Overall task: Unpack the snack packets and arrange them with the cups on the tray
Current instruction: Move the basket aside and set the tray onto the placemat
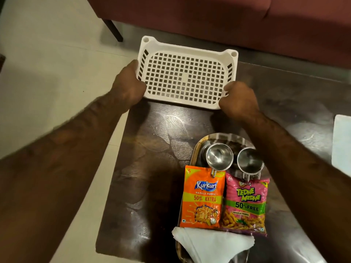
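Note:
An empty white plastic basket with a grid bottom is held at the far left corner of the dark table. My left hand grips its left rim and my right hand grips its near right corner. Closer to me a steel tray carries two steel cups, one on the left and one on the right. Below them lie an orange Kurkure packet and a pink Tedhe Medhe packet side by side. A folded white napkin covers the tray's near end.
The dark glossy table ends at its left edge over a pale tiled floor. A maroon sofa stands behind the table. A white object lies at the right edge of view.

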